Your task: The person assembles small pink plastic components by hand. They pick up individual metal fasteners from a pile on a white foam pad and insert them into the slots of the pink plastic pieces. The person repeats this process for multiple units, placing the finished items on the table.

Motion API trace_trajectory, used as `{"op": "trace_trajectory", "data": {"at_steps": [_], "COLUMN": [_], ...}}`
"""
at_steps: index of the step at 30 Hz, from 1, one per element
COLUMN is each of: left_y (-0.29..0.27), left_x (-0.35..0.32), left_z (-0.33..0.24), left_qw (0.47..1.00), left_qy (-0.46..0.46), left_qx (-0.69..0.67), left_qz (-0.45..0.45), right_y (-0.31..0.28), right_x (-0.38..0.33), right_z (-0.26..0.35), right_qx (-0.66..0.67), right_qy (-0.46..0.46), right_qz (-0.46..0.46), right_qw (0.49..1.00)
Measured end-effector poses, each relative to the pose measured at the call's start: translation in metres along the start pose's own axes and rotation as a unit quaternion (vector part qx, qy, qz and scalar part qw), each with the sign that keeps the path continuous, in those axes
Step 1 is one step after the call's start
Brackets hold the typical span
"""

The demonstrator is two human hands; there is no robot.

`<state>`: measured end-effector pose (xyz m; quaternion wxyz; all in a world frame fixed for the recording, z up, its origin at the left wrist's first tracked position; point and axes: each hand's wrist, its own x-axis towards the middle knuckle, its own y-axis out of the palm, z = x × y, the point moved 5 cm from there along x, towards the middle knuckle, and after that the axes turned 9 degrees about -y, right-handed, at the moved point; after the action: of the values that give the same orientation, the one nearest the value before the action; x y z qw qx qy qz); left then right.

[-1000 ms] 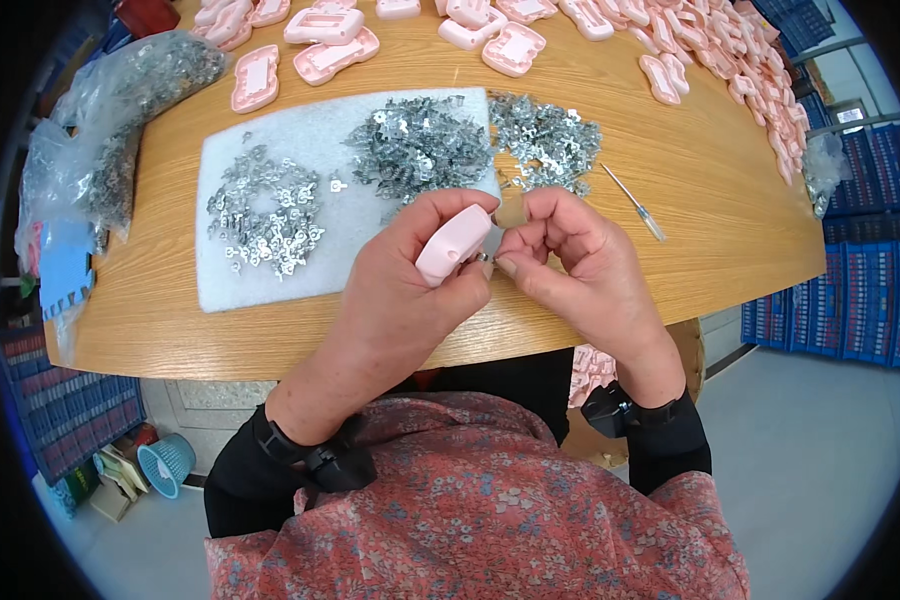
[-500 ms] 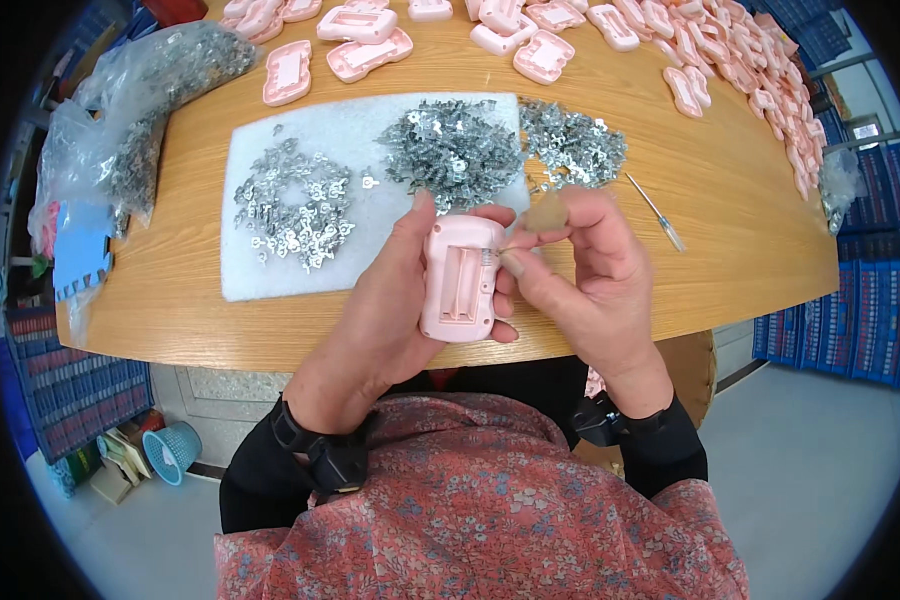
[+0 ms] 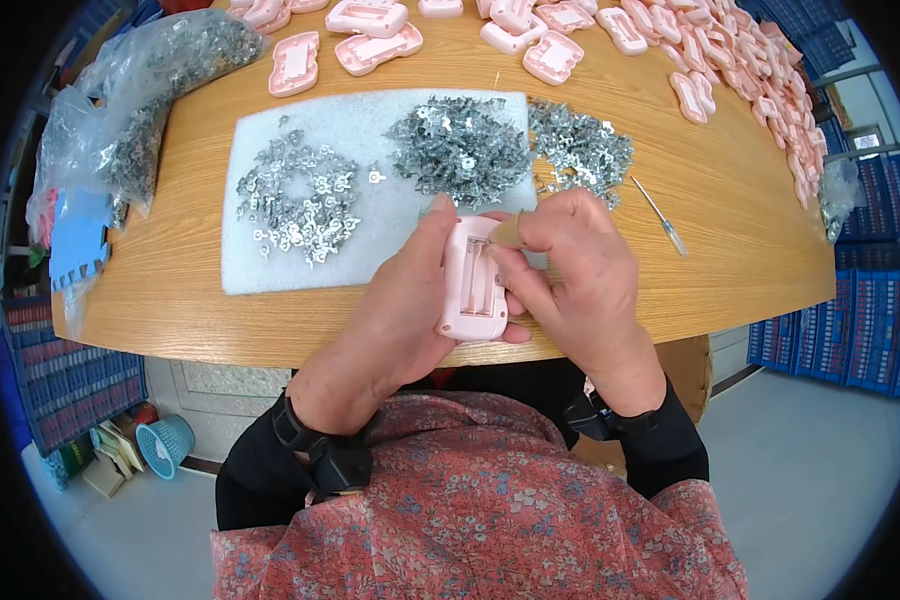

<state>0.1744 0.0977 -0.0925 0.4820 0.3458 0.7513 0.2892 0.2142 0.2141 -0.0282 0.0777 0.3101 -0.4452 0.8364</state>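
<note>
My left hand (image 3: 395, 310) holds a pink plastic case (image 3: 470, 282) upright over the near edge of the round wooden table (image 3: 730, 240), its open ribbed compartment facing me. My right hand (image 3: 580, 275) is closed around a small wooden-handled tool (image 3: 507, 232), its tip pressed into the top of the case's compartment. Just beyond my hands a white foam pad (image 3: 390, 200) carries two heaps of small metal contact clips (image 3: 460, 150).
More metal clips (image 3: 580, 150) lie loose right of the pad. A thin screwdriver (image 3: 662, 217) rests on the table to the right. Many pink cases (image 3: 730, 60) line the far edge. A clear bag of clips (image 3: 135, 110) sits far left.
The pink case has been turned from its smooth back to its open compartment facing me, and both hands dropped toward the table's near edge. My right hand now presses into the compartment.
</note>
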Motion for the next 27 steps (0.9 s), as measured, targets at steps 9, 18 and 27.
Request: {"op": "trace_trajectory", "data": {"at_steps": [9, 18, 27], "left_y": [-0.003, -0.003, -0.002], "left_x": [0.002, 0.002, 0.0], "left_z": [0.0, 0.002, 0.003], "left_qw": [1.0, 0.998, 0.997], "left_qy": [0.006, 0.026, 0.015], "left_qx": [0.003, 0.057, 0.071], "left_qz": [-0.002, -0.02, -0.029], "right_y": [-0.008, 0.01, 0.013], "right_x": [-0.005, -0.017, -0.013], "right_z": [-0.009, -0.019, -0.014], "right_qx": [0.03, 0.288, 0.325], "right_qy": [0.048, 0.278, 0.305], "right_qz": [-0.022, 0.064, 0.059], "right_qw": [0.998, 0.914, 0.893]}}
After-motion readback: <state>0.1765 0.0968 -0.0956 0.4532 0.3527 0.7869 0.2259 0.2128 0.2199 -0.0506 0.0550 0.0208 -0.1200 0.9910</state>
